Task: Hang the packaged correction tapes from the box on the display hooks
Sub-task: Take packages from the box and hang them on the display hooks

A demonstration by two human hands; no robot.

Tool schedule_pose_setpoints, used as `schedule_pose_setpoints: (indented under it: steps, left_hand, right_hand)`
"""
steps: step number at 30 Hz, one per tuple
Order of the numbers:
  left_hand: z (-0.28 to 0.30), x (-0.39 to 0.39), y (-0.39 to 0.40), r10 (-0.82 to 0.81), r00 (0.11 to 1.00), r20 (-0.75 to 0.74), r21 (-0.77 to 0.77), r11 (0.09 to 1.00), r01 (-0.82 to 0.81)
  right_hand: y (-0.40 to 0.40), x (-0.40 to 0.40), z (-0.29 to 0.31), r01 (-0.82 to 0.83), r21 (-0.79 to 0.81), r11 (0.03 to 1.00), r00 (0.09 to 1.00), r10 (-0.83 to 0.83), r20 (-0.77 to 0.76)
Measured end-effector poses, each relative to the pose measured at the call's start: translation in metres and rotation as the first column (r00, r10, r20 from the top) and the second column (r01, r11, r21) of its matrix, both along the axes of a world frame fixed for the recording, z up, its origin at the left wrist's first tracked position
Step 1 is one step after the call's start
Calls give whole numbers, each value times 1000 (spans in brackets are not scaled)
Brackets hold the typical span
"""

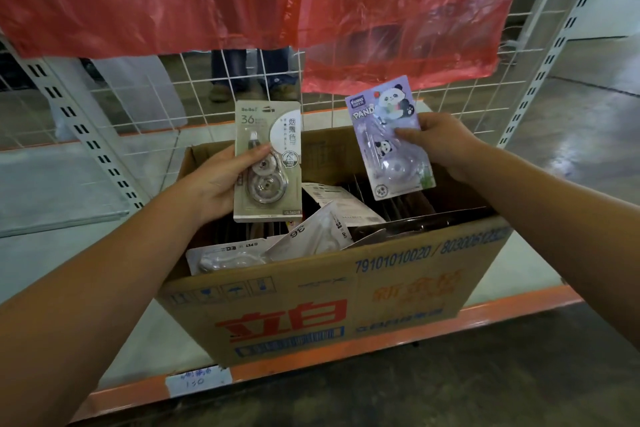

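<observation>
An open cardboard box with red print stands on a low shelf and holds several packaged correction tapes lying loose. My left hand grips a beige correction tape pack upright above the box, thumb across its front. My right hand pinches a purple panda correction tape pack above the box's far right side, tilted a little to the left. No display hooks show in this view.
A white wire grid panel rises behind the box, with red plastic sheeting hanging over its top. Slotted white uprights flank the shelf. The shelf has an orange front edge. A person's legs stand beyond the grid.
</observation>
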State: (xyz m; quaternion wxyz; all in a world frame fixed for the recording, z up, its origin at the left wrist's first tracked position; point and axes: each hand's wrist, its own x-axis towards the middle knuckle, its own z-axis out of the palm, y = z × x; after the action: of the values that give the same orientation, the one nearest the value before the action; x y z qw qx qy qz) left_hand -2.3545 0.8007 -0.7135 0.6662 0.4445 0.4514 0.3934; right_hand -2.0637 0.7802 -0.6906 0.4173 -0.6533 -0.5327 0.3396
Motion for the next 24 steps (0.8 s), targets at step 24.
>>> schedule_pose_setpoints:
  steps: [24]
  left_hand:
    - [197, 9, -109, 136, 989, -62, -366, 919, -149]
  right_hand:
    - [-100, -39, 171, 50, -392, 919, 927, -189, -325]
